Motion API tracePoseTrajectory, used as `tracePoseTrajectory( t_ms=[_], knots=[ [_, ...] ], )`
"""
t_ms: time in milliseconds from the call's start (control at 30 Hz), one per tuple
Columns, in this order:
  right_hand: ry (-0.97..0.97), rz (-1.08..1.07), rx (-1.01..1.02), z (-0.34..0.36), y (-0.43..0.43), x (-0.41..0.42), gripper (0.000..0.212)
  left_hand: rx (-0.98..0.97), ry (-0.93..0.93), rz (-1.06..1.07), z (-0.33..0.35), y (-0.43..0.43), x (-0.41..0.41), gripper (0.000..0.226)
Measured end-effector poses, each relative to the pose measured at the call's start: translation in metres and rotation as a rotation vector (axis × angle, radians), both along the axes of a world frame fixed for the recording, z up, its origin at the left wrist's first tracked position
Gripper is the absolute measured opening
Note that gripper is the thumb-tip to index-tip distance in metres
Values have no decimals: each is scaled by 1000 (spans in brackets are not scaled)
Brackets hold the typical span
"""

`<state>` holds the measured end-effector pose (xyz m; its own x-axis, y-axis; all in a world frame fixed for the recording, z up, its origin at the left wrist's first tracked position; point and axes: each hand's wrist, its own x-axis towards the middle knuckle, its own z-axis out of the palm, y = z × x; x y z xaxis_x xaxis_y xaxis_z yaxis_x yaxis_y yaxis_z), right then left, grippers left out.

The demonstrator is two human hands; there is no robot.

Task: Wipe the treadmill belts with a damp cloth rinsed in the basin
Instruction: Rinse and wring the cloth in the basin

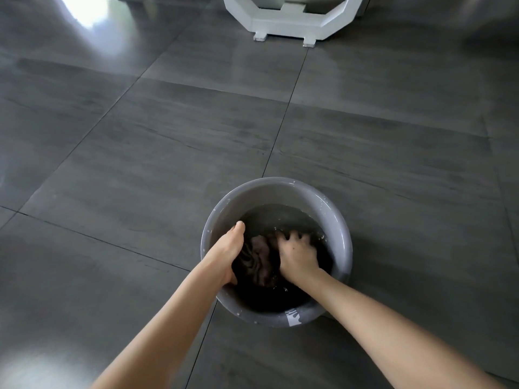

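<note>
A round grey basin [278, 192] stands on the dark tiled floor, partly filled with dark water. A brownish cloth [259, 256] lies bunched and wet in the water between my two hands. My left hand [229, 252] grips the cloth's left side, its thumb stretched up along the basin's inner wall. My right hand [297, 254] holds the cloth's right side with curled fingers dipped in the water. No treadmill belt is in view.
A white angular machine base [286, 21] with two small feet stands on the floor at the top of the view. Large dark grey floor tiles [168, 136] surround the basin. Water droplets dot the basin's rim.
</note>
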<state>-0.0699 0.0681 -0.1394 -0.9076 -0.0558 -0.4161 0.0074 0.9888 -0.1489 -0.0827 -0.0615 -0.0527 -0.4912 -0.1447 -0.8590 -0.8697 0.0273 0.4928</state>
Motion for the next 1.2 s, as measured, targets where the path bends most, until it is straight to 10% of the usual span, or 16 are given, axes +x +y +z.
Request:
tracePoseTrajectory(
  t_ms=[200, 300, 600, 1200],
  knots=[
    [-250, -884, -1402, 52, 1, 8, 27, 115, -58, 13, -17, 9, 3, 57],
    [-304, -934, -1689, 76, -8, 23, 28, 380, -58, 165, -19, 13, -1, 71],
    [288, -537, -954, 62, -26, 37, 25, 282, 259, 235, -29, 29, 2, 50],
    [172, -194, -89, 7, -1, 0, 44, -192, 167, -266, -20, 4, -6, 39]
  ],
)
